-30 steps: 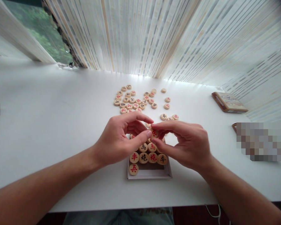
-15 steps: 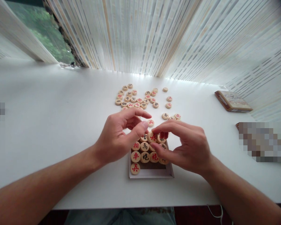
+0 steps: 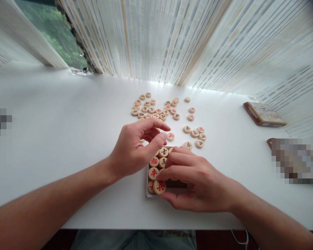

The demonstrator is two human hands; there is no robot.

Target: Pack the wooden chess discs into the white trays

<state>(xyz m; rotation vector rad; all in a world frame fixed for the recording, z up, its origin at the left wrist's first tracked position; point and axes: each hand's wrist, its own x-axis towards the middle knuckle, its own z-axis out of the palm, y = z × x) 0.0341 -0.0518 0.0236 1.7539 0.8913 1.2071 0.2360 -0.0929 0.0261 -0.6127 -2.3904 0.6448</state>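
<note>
My right hand pinches a round wooden Chinese chess piece with a red character between thumb and fingers. It holds this piece low over the front left corner of a shallow box, partly overlapping another red piece. Rows of pieces lie face up in the box, among them a red-marked one; my right hand covers much of the rest. Over the box's back left corner hovers my left hand, index finger and thumb apart, other fingers curled, nothing visible in it. A loose red piece lies just beyond its fingertips.
Several loose chess pieces are scattered across the white table, with another small group to the right. A flat brown box lies at the far right, near a blurred-out object. Striped curtains hang along the back.
My right hand has moved toward me and left with the red piece, from the box's back rows to its front left corner. My left hand has stayed nearly in place.
</note>
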